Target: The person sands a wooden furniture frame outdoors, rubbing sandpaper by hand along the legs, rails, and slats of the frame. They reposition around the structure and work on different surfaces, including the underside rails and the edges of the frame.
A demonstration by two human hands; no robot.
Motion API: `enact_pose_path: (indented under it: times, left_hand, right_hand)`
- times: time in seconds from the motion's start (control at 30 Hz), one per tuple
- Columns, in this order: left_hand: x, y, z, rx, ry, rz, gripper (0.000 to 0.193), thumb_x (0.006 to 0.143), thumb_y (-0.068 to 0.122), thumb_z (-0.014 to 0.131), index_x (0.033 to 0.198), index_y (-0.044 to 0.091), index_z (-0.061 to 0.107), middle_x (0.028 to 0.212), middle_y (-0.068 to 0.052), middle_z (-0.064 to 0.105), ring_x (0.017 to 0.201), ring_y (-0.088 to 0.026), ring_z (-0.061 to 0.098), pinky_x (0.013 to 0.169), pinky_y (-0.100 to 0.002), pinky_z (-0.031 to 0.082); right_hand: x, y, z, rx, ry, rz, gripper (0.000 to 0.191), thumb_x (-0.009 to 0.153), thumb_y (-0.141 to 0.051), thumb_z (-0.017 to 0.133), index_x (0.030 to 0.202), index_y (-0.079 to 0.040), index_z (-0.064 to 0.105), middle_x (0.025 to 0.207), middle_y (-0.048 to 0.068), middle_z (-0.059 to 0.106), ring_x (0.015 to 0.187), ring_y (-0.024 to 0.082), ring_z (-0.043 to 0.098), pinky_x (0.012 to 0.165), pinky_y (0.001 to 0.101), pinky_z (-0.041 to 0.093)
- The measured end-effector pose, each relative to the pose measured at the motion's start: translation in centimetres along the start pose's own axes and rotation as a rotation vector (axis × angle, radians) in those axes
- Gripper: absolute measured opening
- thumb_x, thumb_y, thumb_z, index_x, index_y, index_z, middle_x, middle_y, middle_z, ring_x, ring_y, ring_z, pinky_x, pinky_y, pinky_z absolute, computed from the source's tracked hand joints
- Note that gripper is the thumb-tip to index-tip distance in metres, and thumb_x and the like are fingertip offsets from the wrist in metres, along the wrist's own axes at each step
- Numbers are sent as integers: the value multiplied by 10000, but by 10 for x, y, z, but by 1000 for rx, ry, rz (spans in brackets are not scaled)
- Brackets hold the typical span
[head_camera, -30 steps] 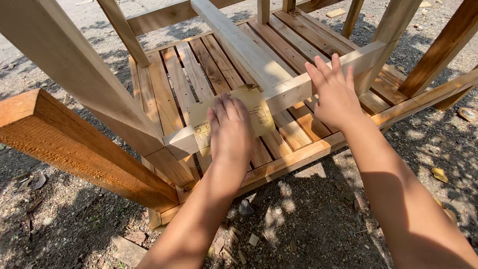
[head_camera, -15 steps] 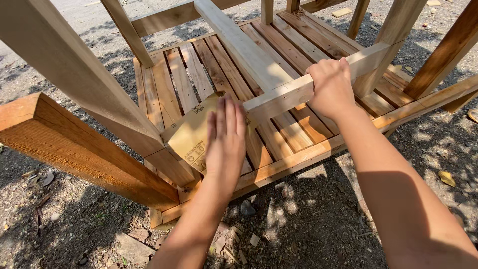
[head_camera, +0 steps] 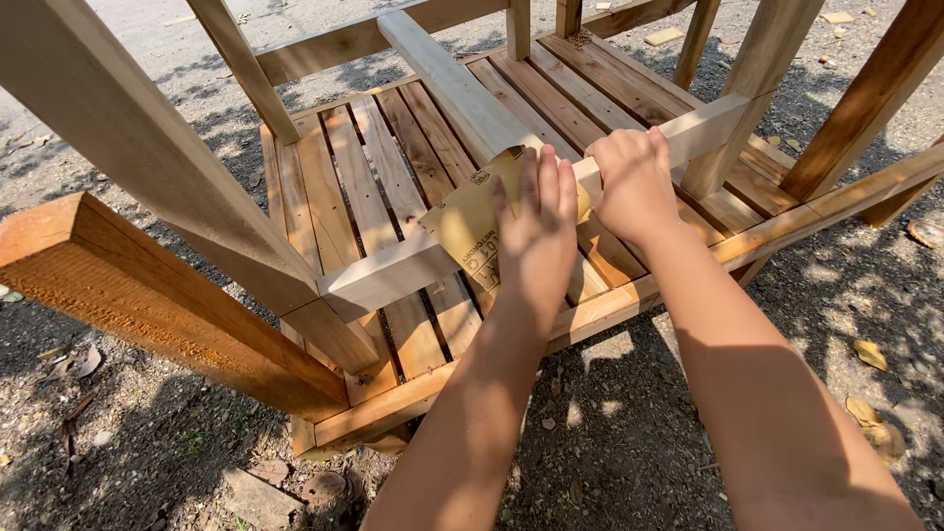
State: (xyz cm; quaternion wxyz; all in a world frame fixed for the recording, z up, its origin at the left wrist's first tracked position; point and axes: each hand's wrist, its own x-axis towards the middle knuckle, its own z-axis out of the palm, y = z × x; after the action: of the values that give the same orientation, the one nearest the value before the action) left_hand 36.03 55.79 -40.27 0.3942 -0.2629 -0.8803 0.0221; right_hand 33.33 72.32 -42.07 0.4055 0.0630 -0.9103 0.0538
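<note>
While a sheet of tan sandpaper [head_camera: 472, 224] lies draped over a pale wooden crossbar [head_camera: 393, 273] of an upturned outdoor furniture frame, the left hand [head_camera: 536, 236] presses it flat against the wood, fingers [head_camera: 543, 177] straight and together, palm down, closing around nothing. Only the sheet's left part shows, its printed backing facing up; the rest is hidden beneath the palm. Just beside it, the right hand [head_camera: 634, 182] is curled over the top of the same crossbar, fingers wrapped round the far edge in a firm grasp. Below the bar runs a deck of reddish slats [head_camera: 339, 197], crossed by a lighter plank [head_camera: 452, 84]. Heavy posts [head_camera: 147, 167] slant across the left foreground, and a rough-sawn beam end [head_camera: 128, 295] juts below them. The frame stands on gravelly dirt [head_camera: 610, 433] scattered with dry leaves [head_camera: 870, 354] in dappled sun.
</note>
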Motion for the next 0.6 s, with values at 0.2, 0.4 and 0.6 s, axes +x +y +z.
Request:
enact_pose_path:
  times: [0.2, 0.4, 0.6]
  left_hand:
    - [-74, -98, -18, 37, -113, -158, 770, 858, 140, 636, 1516, 453, 387, 1588, -251, 358, 1380, -620, 304, 954, -882, 184]
    - [-14, -50, 12, -205, -171, -119, 633, 966, 146, 585, 1563, 262, 406, 1531, -208, 471, 1362, -469, 484, 1136, -777, 234]
    - [-56, -102, -12, -24, -226, -122, 647, 815, 138, 580, 1451, 85, 476, 1487, -218, 489, 1298, -467, 507, 995, -785, 270]
  right_hand:
    - [1, -8, 7, -35, -43, 116, 391, 720, -41, 753, 1086, -93, 625, 1157, 110, 582, 1279, 343, 490, 1212, 612, 218]
    - [1, -12, 4, 52, -50, 91, 479, 664, -44, 771, 1118, -87, 626, 1155, 109, 578, 1267, 354, 480, 1201, 611, 206]
    - [3, -12, 1, 25, -11, 95, 438, 696, -16, 744, 1112, -105, 644, 1132, 88, 594, 1270, 337, 499, 1219, 614, 194]
